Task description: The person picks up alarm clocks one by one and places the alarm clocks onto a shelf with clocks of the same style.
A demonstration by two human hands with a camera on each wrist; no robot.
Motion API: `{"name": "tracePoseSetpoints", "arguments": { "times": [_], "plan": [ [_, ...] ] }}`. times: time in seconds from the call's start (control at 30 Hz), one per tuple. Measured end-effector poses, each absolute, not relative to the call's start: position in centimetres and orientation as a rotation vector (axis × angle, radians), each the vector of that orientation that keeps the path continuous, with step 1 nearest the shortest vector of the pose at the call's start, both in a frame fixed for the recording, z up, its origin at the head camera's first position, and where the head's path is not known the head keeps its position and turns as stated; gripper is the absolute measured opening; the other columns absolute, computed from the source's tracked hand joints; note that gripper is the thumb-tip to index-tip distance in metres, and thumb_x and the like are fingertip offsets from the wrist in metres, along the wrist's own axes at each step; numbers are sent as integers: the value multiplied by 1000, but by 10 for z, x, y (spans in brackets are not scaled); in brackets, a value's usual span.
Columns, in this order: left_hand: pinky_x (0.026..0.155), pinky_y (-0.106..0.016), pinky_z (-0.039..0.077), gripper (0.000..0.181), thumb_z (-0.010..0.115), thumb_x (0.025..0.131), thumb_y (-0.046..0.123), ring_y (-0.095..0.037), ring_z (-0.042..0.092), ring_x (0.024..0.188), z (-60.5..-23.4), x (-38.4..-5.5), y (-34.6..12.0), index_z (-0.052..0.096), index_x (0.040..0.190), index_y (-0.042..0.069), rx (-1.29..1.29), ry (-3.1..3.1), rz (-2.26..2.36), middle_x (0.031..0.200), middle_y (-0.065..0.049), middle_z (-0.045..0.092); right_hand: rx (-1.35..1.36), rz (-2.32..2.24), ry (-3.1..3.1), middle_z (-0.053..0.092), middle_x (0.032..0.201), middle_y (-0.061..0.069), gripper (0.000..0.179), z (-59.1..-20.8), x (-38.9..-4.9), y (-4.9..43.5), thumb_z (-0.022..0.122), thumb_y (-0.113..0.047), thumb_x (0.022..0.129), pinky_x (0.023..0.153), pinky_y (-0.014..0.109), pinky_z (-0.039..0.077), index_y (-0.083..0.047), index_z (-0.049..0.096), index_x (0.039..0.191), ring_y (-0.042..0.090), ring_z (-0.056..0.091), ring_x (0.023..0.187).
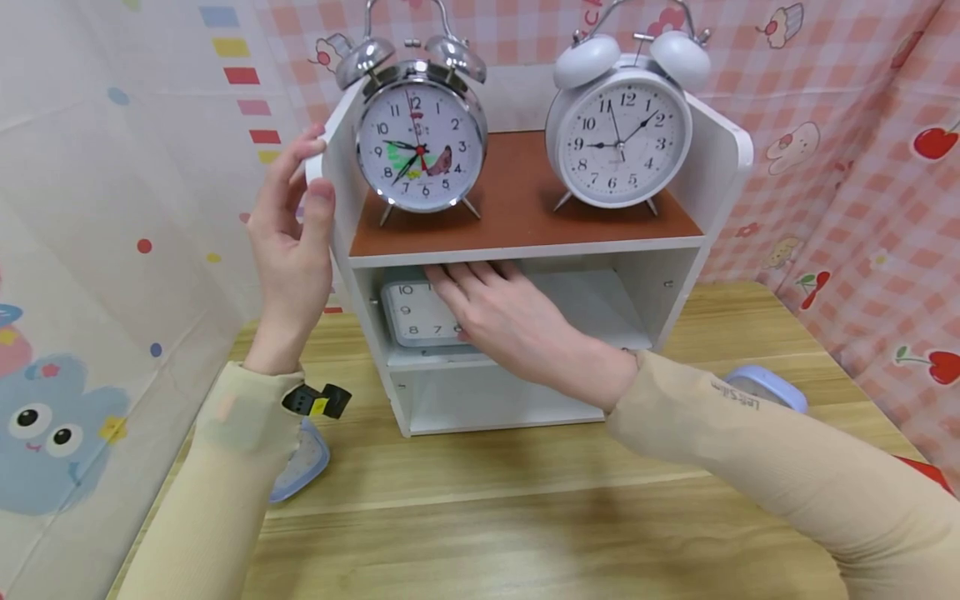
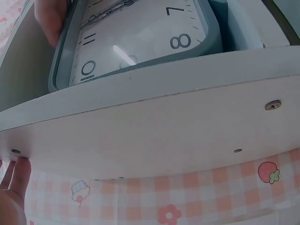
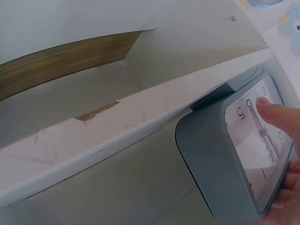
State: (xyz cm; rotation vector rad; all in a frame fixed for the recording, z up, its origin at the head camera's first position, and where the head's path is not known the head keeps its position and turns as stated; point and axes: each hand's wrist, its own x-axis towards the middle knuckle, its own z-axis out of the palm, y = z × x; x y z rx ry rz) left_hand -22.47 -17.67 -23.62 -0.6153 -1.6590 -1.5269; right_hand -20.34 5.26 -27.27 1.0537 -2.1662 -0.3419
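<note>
I see the right hand (image 1: 517, 321) holding a square gray-blue clock (image 1: 422, 315) in the middle space of the white shelf (image 1: 723, 158), toward the left. The left hand (image 1: 291, 237), its grip loose, touches the shelf's side.

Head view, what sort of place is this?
Probably a decorated indoor tabletop corner, perhaps staged: a wood-grain table, a white shelf unit bearing alarm clocks, and pink-checked, cartoon-printed hangings behind.

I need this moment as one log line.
left hand: touches side of shelf unit; right hand: grips square clock in middle compartment; silver clock, white clock: on top
</note>
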Motion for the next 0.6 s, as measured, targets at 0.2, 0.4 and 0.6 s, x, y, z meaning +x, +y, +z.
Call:
{"name": "tracePoseSetpoints", "arguments": {
  "times": [0.2,0.4,0.6],
  "plan": [
    [108,-24,57,71,71,92,63,-24,61,138,-236,-225,-177,62,138,9,-617,-1661,-1534,157,-9,58,1053,-335,-2173,59,151,14,81,-274,-205,50,84,-36,89,110,42,55,-4,47,153,28,59,138],
    [107,-24,57,72,70,92,64,-24,60,139,-236,-225,-177,62,138,9,-619,-1663,-1527,157,-10,57,1054,-340,-2177,58,153,14,80,-274,-206,47,83,-36,90,113,43,53,-5,47,154,28,58,140],
    [108,-24,57,72,70,93,63,-24,59,140,-236,-224,-177,62,139,9,-614,-1678,-1514,158,-9,57,1054,-337,-2172,58,153,14,80,-274,-207,46,83,-36,90,112,44,54,-5,46,154,28,58,140]
  ]
}}
